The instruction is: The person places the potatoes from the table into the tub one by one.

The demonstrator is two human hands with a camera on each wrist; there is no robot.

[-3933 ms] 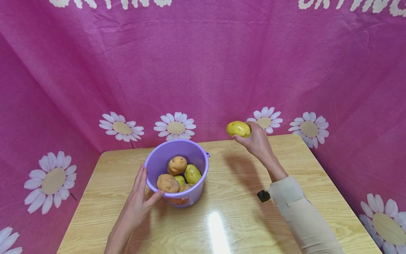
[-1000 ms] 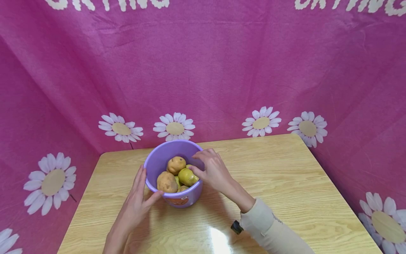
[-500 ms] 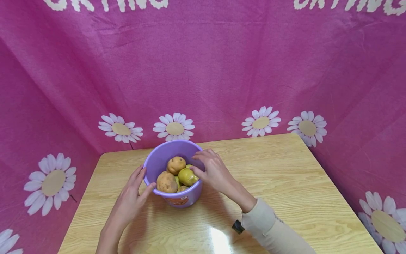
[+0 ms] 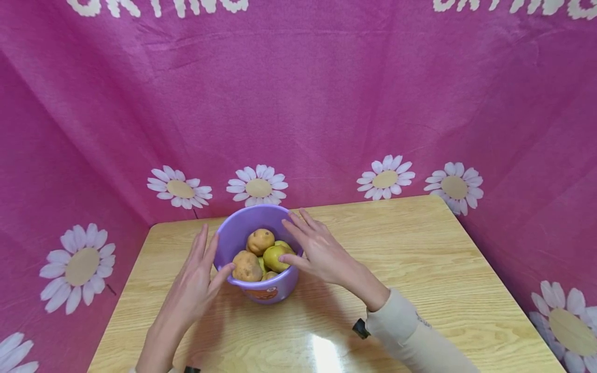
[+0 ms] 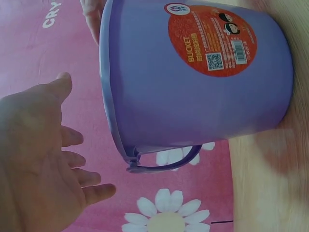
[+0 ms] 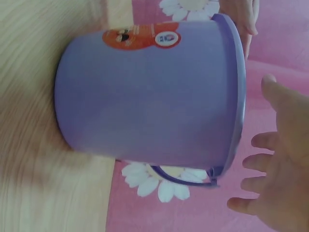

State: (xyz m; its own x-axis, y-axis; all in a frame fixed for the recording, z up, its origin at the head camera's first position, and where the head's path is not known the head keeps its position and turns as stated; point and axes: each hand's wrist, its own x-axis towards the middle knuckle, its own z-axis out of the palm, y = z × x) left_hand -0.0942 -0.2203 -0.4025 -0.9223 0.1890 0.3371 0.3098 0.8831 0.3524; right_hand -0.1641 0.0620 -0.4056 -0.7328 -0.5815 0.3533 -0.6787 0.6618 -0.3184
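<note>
A purple plastic bucket (image 4: 286,287) stands upright on the table. Inside lie brown potatoes (image 4: 247,266) and glossy yellow-green oval pieces (image 4: 275,258), whose exact kind I cannot tell; the lower ones are partly hidden. My left hand (image 4: 188,285) is spread at the bucket's left side. In the left wrist view, a gap separates its fingers from the rim. At the right side, my right hand (image 4: 319,254) hovers by the rim with fingers extended and nothing held. The right wrist view shows that hand (image 6: 282,164) apart from the bucket wall (image 6: 154,96).
A light wood table (image 4: 396,259) carries the bucket near its back edge. Pink cloth (image 4: 298,103) with white daisies hangs behind and at both sides. The bucket's thin purple handle (image 5: 169,166) hangs along its far side.
My right hand brought a yellow piece from over the right of the table into the bucket, then released it and straightened its fingers. My left hand came off the rim.
</note>
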